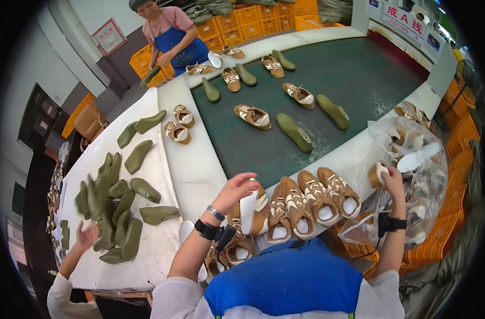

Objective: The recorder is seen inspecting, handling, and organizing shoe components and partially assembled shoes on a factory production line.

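My left hand (234,194) is closed at the toe end of a brown and white sneaker (260,218), which stands tilted, with a white insole-shaped piece (248,213) along its side. To its right, several matching sneakers (294,204) are lined up on the near white ledge, white pieces showing in their openings. My right hand (392,179) grips a tan sneaker (378,174), only partly visible, at the edge of a clear plastic bag (436,186). Inside that bag are more sneakers and a white insole (417,158).
A green conveyor belt (354,69) carries sneakers beside olive shoe lasts (294,133). More lasts (126,239) are heaped on the white table (147,266), where another person's hand (87,235) reaches in. Across, a person in a blue apron (181,48) holds a last. Orange crates (439,239) stand right.
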